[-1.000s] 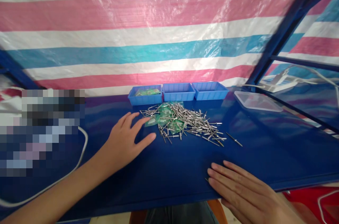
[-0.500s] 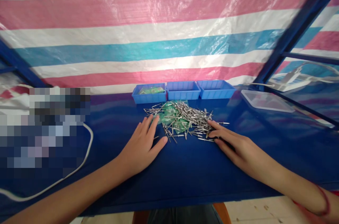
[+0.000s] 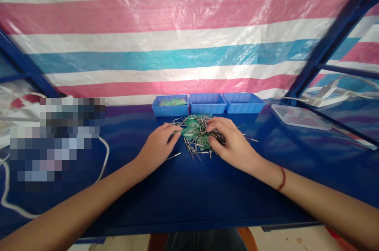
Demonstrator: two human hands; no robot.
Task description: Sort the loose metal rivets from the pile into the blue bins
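Note:
A pile of silver pop rivets (image 3: 197, 154) lies mid-table, mixed with green-printed clear plastic bags (image 3: 193, 125). My left hand (image 3: 158, 144) is at the left of the pile, its thumb and fingertips drawn together at the edge of a green bag. One loose rivet (image 3: 174, 156) rests just below that hand. Over the right part of the pile, my right hand (image 3: 235, 142) is cupped with thumb and fingers apart, touching the rivets and hiding some of them. Another rivet (image 3: 252, 139) lies off to its right.
Behind the pile stand three blue bins: the left bin (image 3: 155, 109) holds green bags, beside the middle bin (image 3: 207, 108) and the right bin (image 3: 245, 108). A translucent lid (image 3: 299, 117) lies back right. A white cable (image 3: 106, 156) curves at left near a pixelated area.
My right hand has moved left and up over the rivets, pushing them inward. My left hand's spread fingers have curled together at the bag. The view has shifted slightly.

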